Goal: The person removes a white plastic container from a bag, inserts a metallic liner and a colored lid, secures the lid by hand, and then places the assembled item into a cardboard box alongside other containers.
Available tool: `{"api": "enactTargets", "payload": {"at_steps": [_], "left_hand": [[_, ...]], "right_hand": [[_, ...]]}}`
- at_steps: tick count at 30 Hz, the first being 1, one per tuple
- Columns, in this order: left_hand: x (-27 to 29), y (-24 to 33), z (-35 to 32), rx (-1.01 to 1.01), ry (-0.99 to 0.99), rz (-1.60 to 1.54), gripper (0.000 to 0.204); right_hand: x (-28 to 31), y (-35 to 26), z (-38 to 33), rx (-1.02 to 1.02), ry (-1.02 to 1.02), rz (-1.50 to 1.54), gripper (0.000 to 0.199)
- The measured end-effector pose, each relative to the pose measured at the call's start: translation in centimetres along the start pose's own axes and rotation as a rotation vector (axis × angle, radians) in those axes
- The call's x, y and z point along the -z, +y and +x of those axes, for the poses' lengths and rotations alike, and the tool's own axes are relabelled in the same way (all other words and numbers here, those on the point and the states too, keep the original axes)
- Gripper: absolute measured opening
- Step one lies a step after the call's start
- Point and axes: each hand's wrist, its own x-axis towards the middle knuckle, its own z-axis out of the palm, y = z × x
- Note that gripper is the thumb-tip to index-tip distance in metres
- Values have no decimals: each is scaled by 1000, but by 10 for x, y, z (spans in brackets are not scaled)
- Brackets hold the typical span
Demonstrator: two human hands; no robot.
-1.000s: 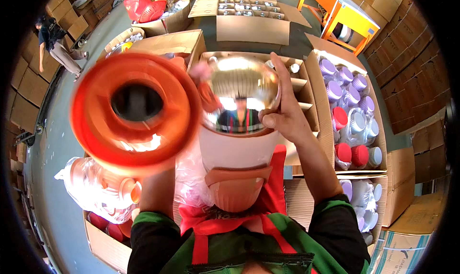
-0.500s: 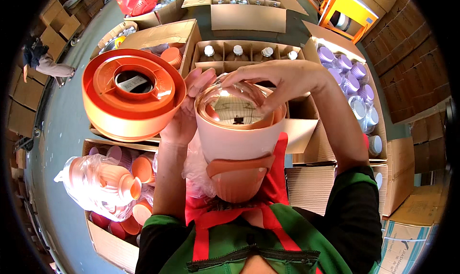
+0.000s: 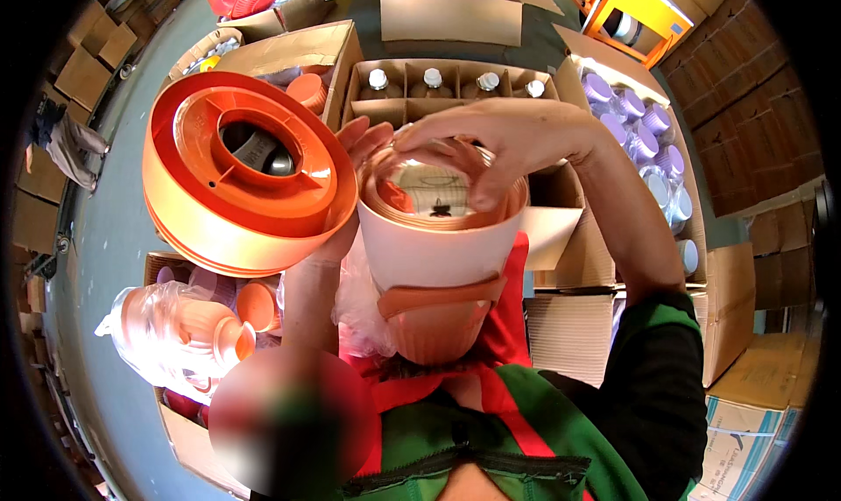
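Arching wide over a mirrored liner is the right hand; left hand apparently grips a ringed orange collar.

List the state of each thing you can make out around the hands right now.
Pale shell: mouth up, open.
Mirrored liner: inside the pale shell, top visible.
Orange ring part: tilted, centre hole showing.
Left hand: partly hidden by the orange ring part; grip unclear.
Right hand: fingers and thumb spread at the shell's mouth; grip unclear.
Bagged jug body: wrapped in clear plastic.
Bottles: upright, white-topped, in a divided carton.
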Motion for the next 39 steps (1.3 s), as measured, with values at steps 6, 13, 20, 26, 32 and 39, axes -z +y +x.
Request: {"api": "enactTargets", "payload": {"at_steps": [6,13,20,26,32,39], "left_hand": [[2,-6,-1,43,64,-55,54],[17,-9,0,-14,-47,-129,59],[40,-11,39,-31,558,-100,42],[24,-9,43,3,111,325,69],[5,20,41,-3,-65,278,62],[-13,26,46,-214,-171,760,39]], "right_hand": [[-2,-9,-4,-215,15,-180,66],[-19,-15,7,-319,-94,-373,47],[-22,20,0,-216,505,266,41],[-29,57,-10,96,928,1091,48],[-47,50,-25,225,920,384,60],[-54,48,-29,289,924,183,64]]}}
